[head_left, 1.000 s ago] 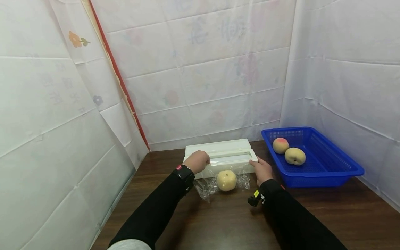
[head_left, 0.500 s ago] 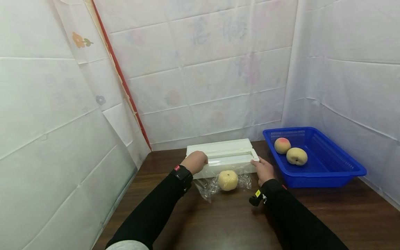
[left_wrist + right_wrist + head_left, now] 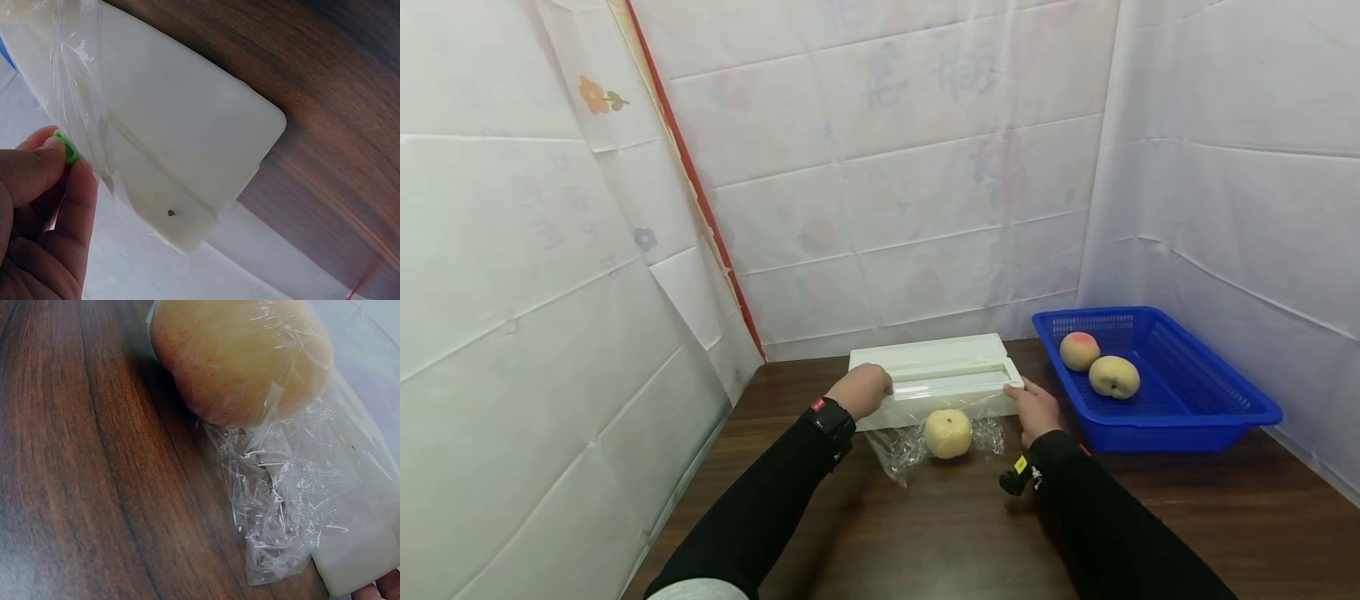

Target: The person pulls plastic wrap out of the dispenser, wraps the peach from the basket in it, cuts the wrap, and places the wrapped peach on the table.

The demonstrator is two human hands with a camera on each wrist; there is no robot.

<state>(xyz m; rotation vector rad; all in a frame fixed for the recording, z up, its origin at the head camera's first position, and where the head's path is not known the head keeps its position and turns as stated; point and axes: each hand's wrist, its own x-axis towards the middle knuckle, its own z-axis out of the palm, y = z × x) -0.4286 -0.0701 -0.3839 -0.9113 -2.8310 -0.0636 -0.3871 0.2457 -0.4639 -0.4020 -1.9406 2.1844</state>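
A white plastic cling film dispenser [image 3: 951,382] lies on the table with its lid [image 3: 925,350] folded back. My left hand [image 3: 859,390] is at its front edge, left of the middle. In the left wrist view, thumb and fingertips pinch a small green slide cutter [image 3: 67,147] beside gathered clear film. My right hand [image 3: 1037,412] grips the dispenser's right end, thumb near the top edge; only some fingertips [image 3: 389,585] show in the right wrist view. Between the hands sits a pale yellow peach [image 3: 947,433] with clear cling film [image 3: 275,494] over it, crumpled at both sides.
To the right stands a blue plastic basket [image 3: 1172,421] holding a peach with a pink top [image 3: 1079,351] and a yellow peach [image 3: 1114,377]. White sheeting [image 3: 910,208] walls the brown wooden table [image 3: 940,533] at the back and sides.
My left hand has slid a little to the left along the dispenser's front edge. The right hand keeps its hold on the right end, and the wrapped peach stays in place.
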